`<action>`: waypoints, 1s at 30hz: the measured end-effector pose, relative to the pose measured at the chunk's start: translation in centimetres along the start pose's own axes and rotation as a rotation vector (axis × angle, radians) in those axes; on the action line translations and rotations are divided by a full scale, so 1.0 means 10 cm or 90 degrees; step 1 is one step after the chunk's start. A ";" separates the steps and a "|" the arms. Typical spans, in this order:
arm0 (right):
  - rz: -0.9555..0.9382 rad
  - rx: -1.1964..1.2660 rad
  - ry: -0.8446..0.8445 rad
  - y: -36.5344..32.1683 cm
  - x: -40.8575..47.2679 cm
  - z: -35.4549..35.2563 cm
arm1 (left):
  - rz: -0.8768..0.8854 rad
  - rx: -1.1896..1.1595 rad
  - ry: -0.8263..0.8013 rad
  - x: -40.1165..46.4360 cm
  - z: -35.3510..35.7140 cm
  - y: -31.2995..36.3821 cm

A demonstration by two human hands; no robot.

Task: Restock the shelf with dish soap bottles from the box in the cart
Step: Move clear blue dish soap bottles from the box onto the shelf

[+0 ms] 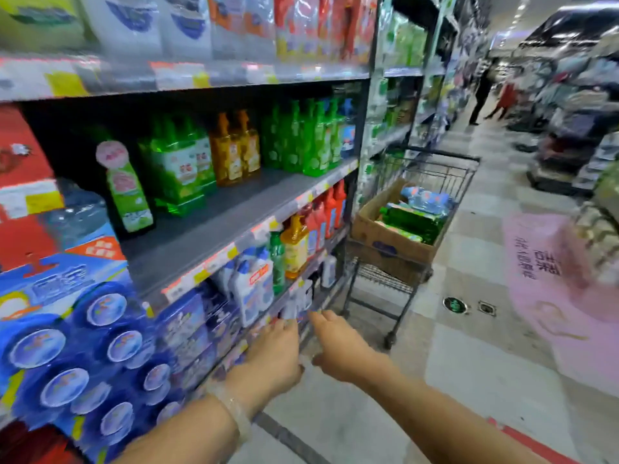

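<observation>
Green dish soap bottles [177,169] stand at the back of the dark middle shelf [214,226], with orange bottles [234,152] and more green ones [311,139] to their right. Further down the aisle a wire cart [432,182] carries a cardboard box [382,236] holding green bottles [412,222] lying flat. My left hand [274,353] and my right hand [345,346] reach forward low in front of the bottom shelves, both holding nothing, fingers loosely spread. The cart is about an arm's length beyond them.
Blue boxed cleaner packs [73,333] fill the lower left. Red and white bottles [321,216] sit on the lower shelf. A pink floor mat [552,279] lies right of the cart. People [482,95] stand far down the aisle.
</observation>
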State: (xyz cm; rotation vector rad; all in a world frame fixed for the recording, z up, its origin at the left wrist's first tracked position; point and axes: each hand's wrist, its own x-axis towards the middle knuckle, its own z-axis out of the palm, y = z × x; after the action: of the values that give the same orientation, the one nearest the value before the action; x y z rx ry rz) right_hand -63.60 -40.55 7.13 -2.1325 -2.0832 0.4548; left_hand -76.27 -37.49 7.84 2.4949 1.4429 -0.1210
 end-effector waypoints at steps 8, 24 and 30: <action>0.168 0.029 0.044 1.71 -0.17 -0.52 | 0.130 0.020 -0.025 1.01 0.08 1.64; 0.296 0.021 0.056 4.11 1.30 -1.44 | 0.192 0.009 -0.051 3.86 -0.16 3.20; 0.300 0.052 0.032 4.89 1.90 -1.70 | 0.177 0.036 -0.085 4.89 -0.22 3.55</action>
State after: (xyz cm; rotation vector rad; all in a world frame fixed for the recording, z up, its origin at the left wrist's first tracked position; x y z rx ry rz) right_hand -11.76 -21.73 6.35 -2.5470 -1.4939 0.5146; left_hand -21.13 -12.70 6.59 2.6466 1.0438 -0.2732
